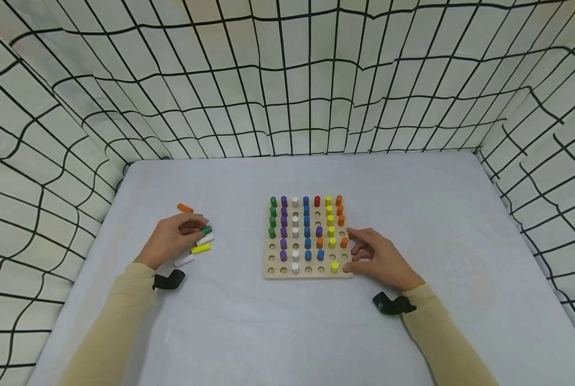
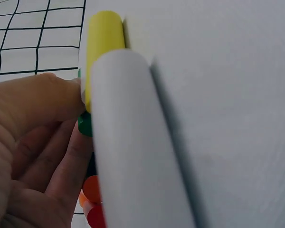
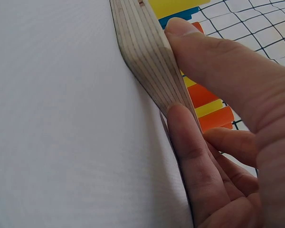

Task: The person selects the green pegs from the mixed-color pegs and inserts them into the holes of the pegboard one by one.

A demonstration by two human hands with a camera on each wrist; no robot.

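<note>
Currently I log the picking step: my left hand [image 1: 173, 238] curls over loose pegs on the surface [image 1: 248, 332], fingers closed round a green peg [image 1: 207, 230], with a white peg [image 2: 133, 142] and a yellow peg [image 1: 201, 249] just beside and an orange peg [image 1: 185, 208] apart. My right hand [image 1: 381, 260] steadies the pegboard [image 3: 147, 61], thumb and finger pinching its edge. I judge the board over half filled; next calls for lifting the green peg to an empty hole. Board: layered plywood, square. Pegs: smooth painted cylinders. Surface: matte pale cloth
</note>
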